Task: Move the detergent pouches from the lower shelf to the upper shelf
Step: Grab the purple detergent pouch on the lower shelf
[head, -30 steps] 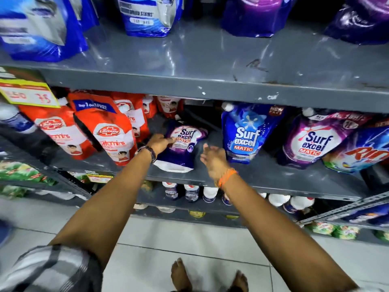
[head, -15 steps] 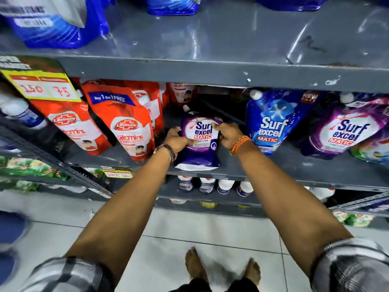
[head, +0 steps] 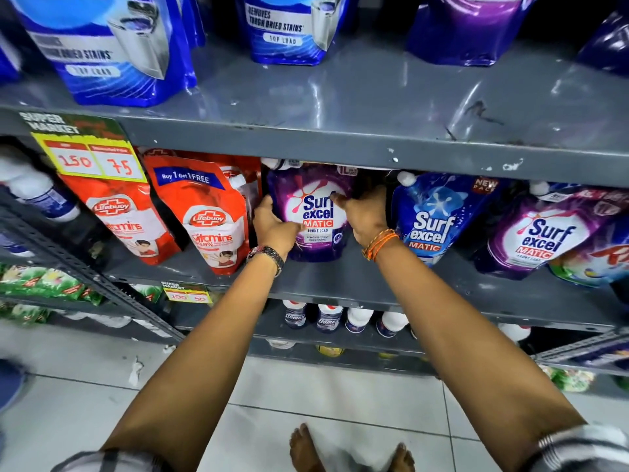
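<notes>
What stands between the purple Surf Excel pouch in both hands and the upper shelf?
The grey metal front edge of the upper shelf overhangs the purple Surf Excel pouch. It must come forward first.

A purple plastic detergent pouch (head: pixel 315 212) is showing white-and-red lettering. A red soap pouch (head: pixel 207 212) is sitting beside it. The grey metal shelf (head: pixel 340 134) is showing chipped paint.

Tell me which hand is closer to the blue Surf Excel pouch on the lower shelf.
Right. The right hand grips the purple pouch right beside the blue Surf Excel pouch; the left hand is on the purple pouch's far side.
</notes>
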A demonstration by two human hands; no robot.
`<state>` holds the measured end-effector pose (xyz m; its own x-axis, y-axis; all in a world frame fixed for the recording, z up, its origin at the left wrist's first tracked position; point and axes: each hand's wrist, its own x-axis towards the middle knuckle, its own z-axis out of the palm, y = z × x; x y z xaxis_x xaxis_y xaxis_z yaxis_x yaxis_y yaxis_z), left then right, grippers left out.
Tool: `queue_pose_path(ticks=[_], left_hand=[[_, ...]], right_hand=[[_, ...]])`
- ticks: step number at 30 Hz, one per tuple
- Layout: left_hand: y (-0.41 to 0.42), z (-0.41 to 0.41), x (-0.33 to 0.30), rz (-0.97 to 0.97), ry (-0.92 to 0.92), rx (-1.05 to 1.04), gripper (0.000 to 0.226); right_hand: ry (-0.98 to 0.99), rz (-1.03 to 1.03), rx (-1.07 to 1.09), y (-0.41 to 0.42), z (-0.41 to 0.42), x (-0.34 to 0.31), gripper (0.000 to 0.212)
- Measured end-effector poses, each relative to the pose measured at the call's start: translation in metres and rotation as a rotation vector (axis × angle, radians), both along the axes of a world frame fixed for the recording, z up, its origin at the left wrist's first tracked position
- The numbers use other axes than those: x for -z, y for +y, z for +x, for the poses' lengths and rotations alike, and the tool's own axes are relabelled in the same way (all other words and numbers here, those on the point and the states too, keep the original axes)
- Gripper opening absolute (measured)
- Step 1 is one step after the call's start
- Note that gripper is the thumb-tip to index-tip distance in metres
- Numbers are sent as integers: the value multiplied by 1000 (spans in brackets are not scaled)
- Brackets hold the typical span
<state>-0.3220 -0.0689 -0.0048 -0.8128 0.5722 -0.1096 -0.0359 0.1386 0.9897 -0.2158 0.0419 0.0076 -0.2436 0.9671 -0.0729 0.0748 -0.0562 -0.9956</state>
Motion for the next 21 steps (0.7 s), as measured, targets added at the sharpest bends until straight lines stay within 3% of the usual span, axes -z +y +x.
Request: queue_pose_path(ticks=[4, 12, 17, 21], left_hand=[[7, 0, 6, 19, -14, -22, 62], [9, -3, 6, 32, 0, 52, 69], [1, 1, 15, 22, 22, 27, 85], [-10, 14, 24, 10, 40, -37, 86]], right_hand=[[-170, 134, 11, -1, 3, -4, 60], [-236, 279, -1, -7, 14, -13, 53], [-183, 130, -18, -18, 28, 0, 50], [-24, -98, -117, -49, 64, 8, 63]])
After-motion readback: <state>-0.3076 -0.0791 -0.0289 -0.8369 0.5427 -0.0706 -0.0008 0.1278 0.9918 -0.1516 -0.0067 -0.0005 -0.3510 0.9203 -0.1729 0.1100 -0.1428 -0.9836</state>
